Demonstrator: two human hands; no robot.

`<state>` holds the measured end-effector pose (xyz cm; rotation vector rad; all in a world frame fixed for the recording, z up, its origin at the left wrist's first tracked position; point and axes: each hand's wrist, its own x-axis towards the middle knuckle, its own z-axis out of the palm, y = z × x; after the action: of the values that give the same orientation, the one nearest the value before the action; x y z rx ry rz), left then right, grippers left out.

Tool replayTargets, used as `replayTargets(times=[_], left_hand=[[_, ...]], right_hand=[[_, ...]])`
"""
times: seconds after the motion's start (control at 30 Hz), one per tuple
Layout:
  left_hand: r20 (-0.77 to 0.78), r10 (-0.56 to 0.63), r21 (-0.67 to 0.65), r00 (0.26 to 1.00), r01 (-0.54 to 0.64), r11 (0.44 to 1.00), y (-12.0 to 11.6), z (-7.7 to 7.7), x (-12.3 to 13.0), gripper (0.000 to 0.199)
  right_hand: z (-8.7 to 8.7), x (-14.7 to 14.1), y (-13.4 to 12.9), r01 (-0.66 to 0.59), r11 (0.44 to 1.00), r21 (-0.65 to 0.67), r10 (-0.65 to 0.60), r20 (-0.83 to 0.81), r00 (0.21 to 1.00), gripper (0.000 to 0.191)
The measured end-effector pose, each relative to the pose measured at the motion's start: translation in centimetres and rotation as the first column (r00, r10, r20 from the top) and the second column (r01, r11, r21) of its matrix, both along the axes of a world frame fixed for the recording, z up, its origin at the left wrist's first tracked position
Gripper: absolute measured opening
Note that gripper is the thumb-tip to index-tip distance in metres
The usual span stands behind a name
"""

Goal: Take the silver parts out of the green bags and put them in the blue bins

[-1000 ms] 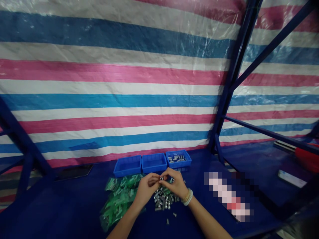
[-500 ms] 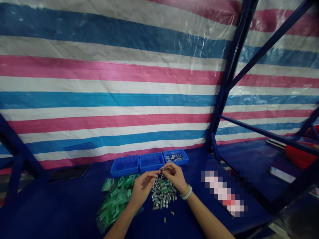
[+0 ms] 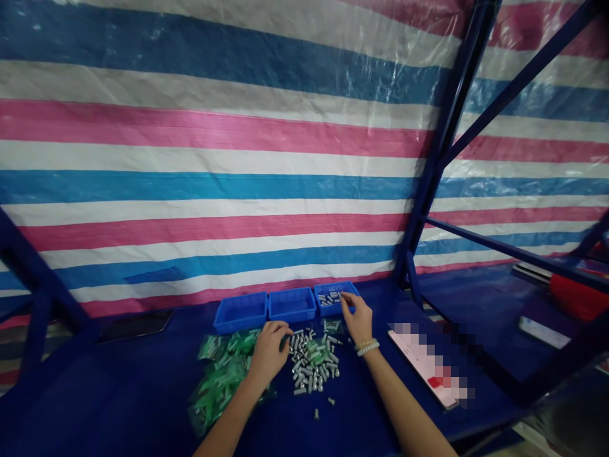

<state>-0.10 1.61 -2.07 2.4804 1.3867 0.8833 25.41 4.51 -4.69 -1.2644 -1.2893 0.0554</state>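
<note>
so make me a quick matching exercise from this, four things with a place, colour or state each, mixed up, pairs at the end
Column one
1. right hand
2. bags
3. trays
4. bracelets

Column two
A. blue, in a row
B. worn, pale in colour
C. at the rightmost tray
D. mostly green, left of the metal pile

Pairs: 1-C, 2-D, 3-A, 4-B

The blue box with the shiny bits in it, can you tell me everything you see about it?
The blue box is a small, open-topped tray with low walls, and it looks like plastic. It sits upright on the dark blue table, at the right end of a row of three, beside the middle tray. Loose silvery pieces lie inside. The right hand reaches its right side; whether it touches the tray is unclear.
</note>
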Motion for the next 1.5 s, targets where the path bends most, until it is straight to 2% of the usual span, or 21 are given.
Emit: replayTargets(times=[0.1, 0.23, 0.5, 0.7, 1.0, 1.13, 1.23, 1.3, 1.33, 1.43, 1.47, 1.5], left_hand=[[-0.137, 0.032, 0.004, 0.990, -0.032, 0.999, -0.2, -0.2, 0.0, 0.024], [-0.245, 0.049, -0.026, 0.968, -0.057, 0.998, -0.3, -0.4, 0.1, 0.029], [-0.307, 0.011, -0.109, 0.952, -0.047, 0.993, -0.5, 0.0, 0.1, 0.035], [-0.238, -0.035, -0.206, 0.971, -0.016, 0.978, -0.2, 0.8, -0.4, 0.028], [-0.100, -0.066, -0.200, 0.993, 0.045, 0.979, 0.1, 1.1, -0.7, 0.014], [-0.079, -0.052, -0.222, 0.996, 0.034, 0.975, 0.2, 1.1, -0.7, 0.009], [0.078, -0.069, -0.184, 0.995, 0.082, 0.980, 0.2, 1.3, -0.5, 0.013], [0.280, -0.076, -0.177, 0.957, 0.129, 0.976, 0.1, 1.6, -0.2, 0.012], [0.395, -0.069, -0.186, 0.916, 0.154, 0.970, 0.0, 1.7, 0.1, 0.011], [0.658, -0.013, -0.241, 0.753, 0.227, 0.944, -0.5, 2.0, 0.7, 0.016], [0.703, 0.008, -0.260, 0.711, 0.247, 0.934, -0.7, 2.0, 0.9, 0.019], [0.729, 0.026, -0.277, 0.684, 0.261, 0.925, -0.9, 2.0, 1.1, 0.021]], right_hand=[[0.2, -0.4, -0.6, -0.011, 1.000, 0.018, 0.010, 0.069, 0.998, 0.021], [0.8, -1.0, -1.0, -0.041, 0.998, 0.049, 0.034, 0.139, 0.990, 0.019], [1.6, -1.9, -1.7, -0.085, 0.994, 0.074, 0.074, 0.136, 0.988, 0.018], [1.4, -1.9, -1.7, -0.097, 0.994, 0.059, 0.090, 0.114, 0.989, 0.018], [1.5, -1.9, -1.7, -0.106, 0.994, 0.025, 0.104, 0.087, 0.991, 0.018], [1.6, -1.9, -1.8, -0.121, 0.992, 0.031, 0.119, 0.069, 0.991, 0.017], [2.0, -2.5, -2.1, -0.166, 0.986, 0.016, 0.166, 0.015, 0.986, 0.015], [2.4, -3.3, -2.5, -0.293, 0.956, -0.027, 0.291, -0.071, 0.954, 0.016], [2.6, -3.8, -2.8, -0.398, 0.916, -0.053, 0.389, -0.125, 0.913, 0.017], [3.0, -5.5, -3.9, -0.706, 0.702, -0.096, 0.664, -0.273, 0.697, 0.032], [3.1, -6.0, -4.2, -0.759, 0.644, -0.091, 0.707, -0.308, 0.637, 0.036], [3.1, -6.4, -4.5, -0.785, 0.614, -0.081, 0.725, -0.335, 0.601, 0.036]])
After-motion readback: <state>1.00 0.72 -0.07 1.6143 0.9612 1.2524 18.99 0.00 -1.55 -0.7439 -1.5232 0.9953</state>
